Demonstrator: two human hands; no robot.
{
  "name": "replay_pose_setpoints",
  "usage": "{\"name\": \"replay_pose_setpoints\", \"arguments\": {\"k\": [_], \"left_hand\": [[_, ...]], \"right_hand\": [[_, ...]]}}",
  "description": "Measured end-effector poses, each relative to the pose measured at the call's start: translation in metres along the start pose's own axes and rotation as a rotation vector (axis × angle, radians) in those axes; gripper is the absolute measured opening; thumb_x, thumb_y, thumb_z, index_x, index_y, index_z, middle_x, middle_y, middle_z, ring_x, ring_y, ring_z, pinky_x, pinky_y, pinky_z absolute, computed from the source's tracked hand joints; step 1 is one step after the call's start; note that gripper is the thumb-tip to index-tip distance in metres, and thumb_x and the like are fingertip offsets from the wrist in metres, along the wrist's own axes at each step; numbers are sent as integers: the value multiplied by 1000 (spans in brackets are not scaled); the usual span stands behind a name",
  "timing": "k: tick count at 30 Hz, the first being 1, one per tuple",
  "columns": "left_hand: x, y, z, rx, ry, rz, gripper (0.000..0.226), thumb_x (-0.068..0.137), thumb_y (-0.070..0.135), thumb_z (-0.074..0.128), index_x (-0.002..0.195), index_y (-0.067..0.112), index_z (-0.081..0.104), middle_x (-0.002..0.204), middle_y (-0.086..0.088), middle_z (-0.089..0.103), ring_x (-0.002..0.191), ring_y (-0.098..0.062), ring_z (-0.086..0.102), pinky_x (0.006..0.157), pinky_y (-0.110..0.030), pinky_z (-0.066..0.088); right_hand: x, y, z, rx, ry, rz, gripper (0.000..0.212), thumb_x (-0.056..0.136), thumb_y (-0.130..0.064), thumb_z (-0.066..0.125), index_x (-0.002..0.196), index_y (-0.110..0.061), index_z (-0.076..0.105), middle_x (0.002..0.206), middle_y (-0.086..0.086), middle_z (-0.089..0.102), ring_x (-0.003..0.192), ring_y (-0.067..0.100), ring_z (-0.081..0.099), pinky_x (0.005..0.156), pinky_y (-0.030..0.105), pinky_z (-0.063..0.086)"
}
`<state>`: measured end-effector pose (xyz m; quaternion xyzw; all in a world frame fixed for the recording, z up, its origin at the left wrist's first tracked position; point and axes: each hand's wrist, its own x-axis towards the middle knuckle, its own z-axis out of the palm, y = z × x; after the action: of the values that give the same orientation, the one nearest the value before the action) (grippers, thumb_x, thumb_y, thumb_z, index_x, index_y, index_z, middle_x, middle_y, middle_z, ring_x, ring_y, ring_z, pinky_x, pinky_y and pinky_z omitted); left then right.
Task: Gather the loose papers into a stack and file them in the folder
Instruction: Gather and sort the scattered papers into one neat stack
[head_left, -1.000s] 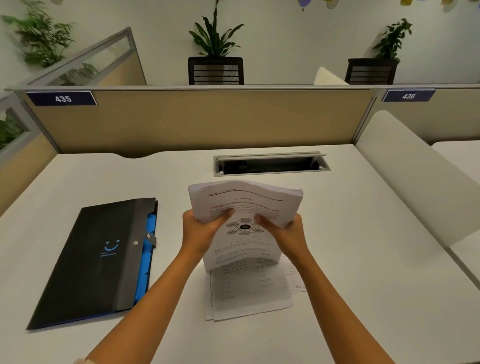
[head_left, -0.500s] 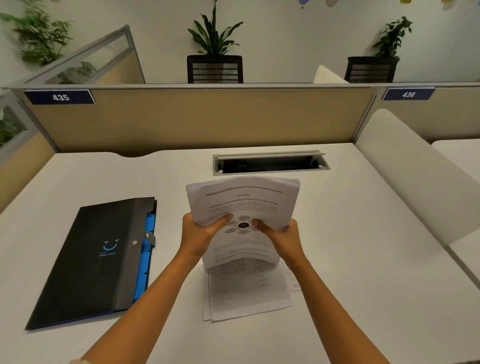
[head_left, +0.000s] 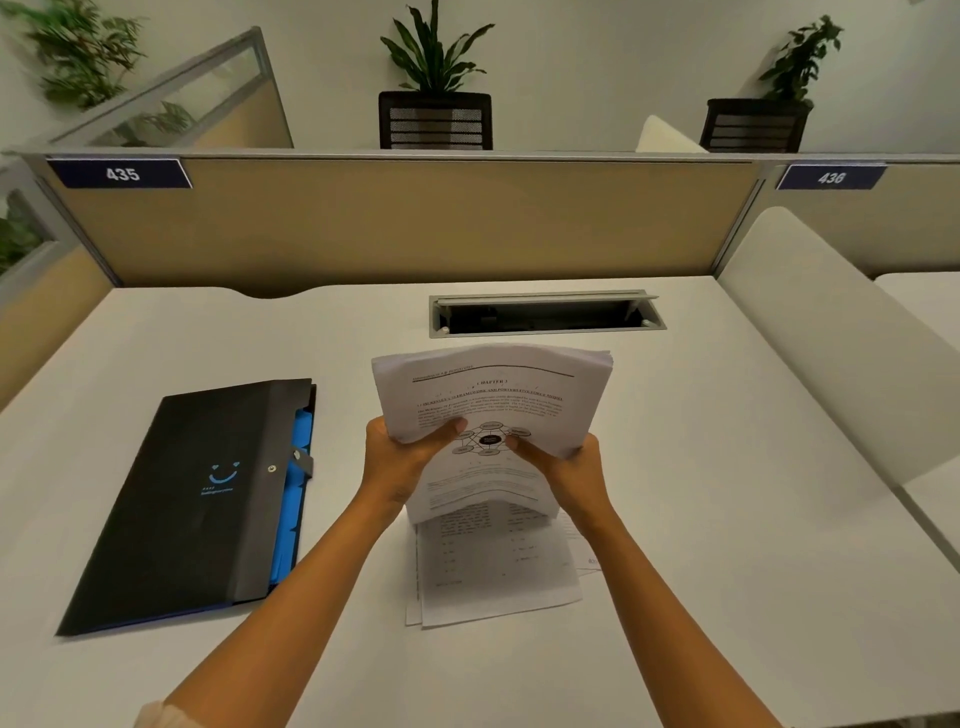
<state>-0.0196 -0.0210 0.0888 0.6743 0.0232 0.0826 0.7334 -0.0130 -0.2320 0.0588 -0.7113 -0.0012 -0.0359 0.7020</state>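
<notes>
Nearest to you, a few loose sheets (head_left: 493, 566) lay flat on the white desk (head_left: 727, 519), overlapping unevenly between your forearms. Just above them you held a thick stack of papers (head_left: 493, 400) upright, its lower edge standing on or just over those sheets; which of the two could not be told. Your left hand (head_left: 397, 465) gripped the stack's left side with the thumb pressed across the printed front page, and your right hand (head_left: 569, 475) gripped the right side the same way, thumb pointing in toward a dark diagram in the middle of the page. The top of the stack bowed toward you and its edges were not quite flush.

To the left, apart from the papers, the black folder (head_left: 197, 499) lay closed and flat on the desk, a blue smile mark on its cover and blue dividers showing along its right edge.

Farther off, an open cable tray (head_left: 545, 314) was sunk into the desk. Beyond it stood the tan partition (head_left: 389, 223) with a plate reading 435 (head_left: 122, 173), and behind that a potted plant (head_left: 436, 52).
</notes>
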Motion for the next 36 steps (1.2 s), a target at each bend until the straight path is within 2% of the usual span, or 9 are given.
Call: {"name": "replay_pose_setpoints", "arguments": {"k": [6, 9, 11, 13, 17, 20, 26, 32, 36], "left_hand": [[-10, -30, 0, 68, 19, -82, 38, 69, 19, 88, 99, 35, 70, 95, 10, 75, 90, -12, 70, 61, -19, 58], [-9, -34, -2, 110, 39, -97, 35, 74, 23, 86, 98, 41, 69, 99, 11, 74, 95, -12, 69, 64, -19, 60], [-6, -29, -5, 110, 66, -74, 33, 75, 22, 86, 91, 47, 71, 91, 21, 75, 90, -2, 70, 64, -15, 58], [-1, -23, -10, 106, 103, -49, 30, 76, 23, 85, 90, 44, 70, 87, 30, 73, 85, 8, 68, 62, -11, 55], [7, -21, -22, 74, 323, -70, 31, 73, 39, 85, 94, 37, 62, 92, 12, 72, 87, -7, 68, 62, -15, 56], [7, -23, -31, -40, 487, -155, 45, 71, 42, 85, 99, 38, 51, 99, 11, 67, 89, -8, 66, 67, -24, 57], [10, -13, -45, -197, 647, -153, 41, 71, 36, 89, 93, 40, 54, 91, 21, 68, 72, 13, 67, 51, -9, 52], [11, -7, -63, -254, 716, -178, 46, 68, 40, 89, 94, 38, 51, 97, 17, 69, 78, 0, 71, 50, -14, 54], [11, -9, -67, -288, 748, -181, 52, 63, 39, 92, 97, 37, 52, 95, 17, 70, 73, 13, 68, 47, -11, 51]], "right_hand": [[-5, 24, -1, -40, -5, 97, 40, 73, -24, 87, 108, -36, 70, 102, -11, 76, 91, 13, 73, 70, 24, 60], [1, 24, -3, -87, -12, 113, 41, 72, -31, 87, 109, -35, 70, 102, -9, 76, 94, 16, 72, 71, 24, 61], [4, 23, -3, -142, -30, 85, 46, 73, -36, 86, 115, -34, 67, 108, -12, 74, 98, 13, 70, 74, 23, 60], [5, 26, -5, -266, -25, 68, 56, 76, -38, 83, 125, -30, 58, 119, -11, 65, 106, 12, 63, 84, 26, 57], [-2, 41, -12, -690, 73, 288, 81, 70, -44, 86, 136, -17, 47, 136, 7, 52, 124, 27, 50, 102, 43, 47], [-14, 46, -7, -876, 39, 433, 102, 62, -59, 84, 141, -18, 36, 141, 8, 43, 132, 29, 42, 103, 46, 43], [-21, 49, 15, -1094, 20, 542, 132, 45, -80, 77, 145, -14, 21, 145, 7, 34, 135, 30, 36, 103, 52, 39], [-14, 46, 34, -1134, -2, 547, 134, 44, -77, 80, 144, -12, 21, 145, 8, 32, 134, 31, 36, 101, 52, 41], [-11, 42, 44, -1105, -1, 574, 127, 44, -69, 86, 140, -10, 26, 143, 8, 33, 133, 32, 37, 100, 51, 42]]}}
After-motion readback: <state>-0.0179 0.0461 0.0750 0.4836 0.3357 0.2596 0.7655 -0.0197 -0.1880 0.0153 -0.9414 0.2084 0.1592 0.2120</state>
